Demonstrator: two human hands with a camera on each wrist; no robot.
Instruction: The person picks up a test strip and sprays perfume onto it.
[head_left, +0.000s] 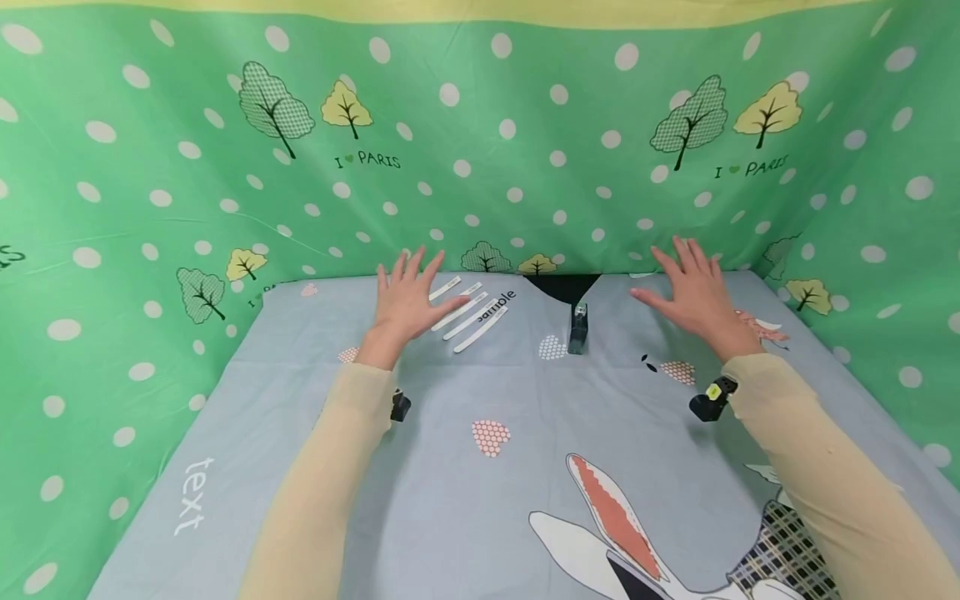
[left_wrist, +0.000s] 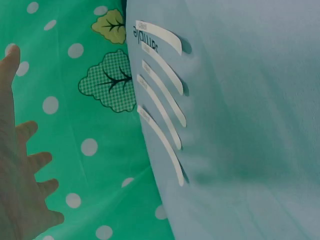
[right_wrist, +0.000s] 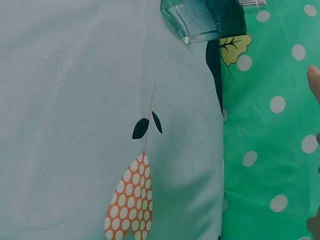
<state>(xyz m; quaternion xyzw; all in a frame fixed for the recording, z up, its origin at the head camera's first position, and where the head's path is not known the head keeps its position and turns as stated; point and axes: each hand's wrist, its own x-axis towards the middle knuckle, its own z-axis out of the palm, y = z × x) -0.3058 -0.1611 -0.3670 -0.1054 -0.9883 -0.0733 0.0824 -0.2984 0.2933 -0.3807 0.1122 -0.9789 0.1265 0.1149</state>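
Note:
My left hand (head_left: 406,302) is held with fingers spread at the far left of the table, overlapping the ends of several slim white paper test strips (head_left: 481,330) in the head view. In the left wrist view those strips (left_wrist: 172,151) lie side by side, slightly curved, with small print at one end. A dark glass perfume bottle (head_left: 578,331) is between the hands, nearer the back edge. The right wrist view shows its clear greenish glass (right_wrist: 192,21) and silver top. To the right of the bottle my right hand (head_left: 696,292) spreads its fingers, holding nothing.
A grey-blue printed cloth (head_left: 450,500) with hearts and a rabbit covers the table. Green dotted curtains (head_left: 480,183) hang behind it and along both sides. Small black cameras (head_left: 708,402) are worn at the wrists.

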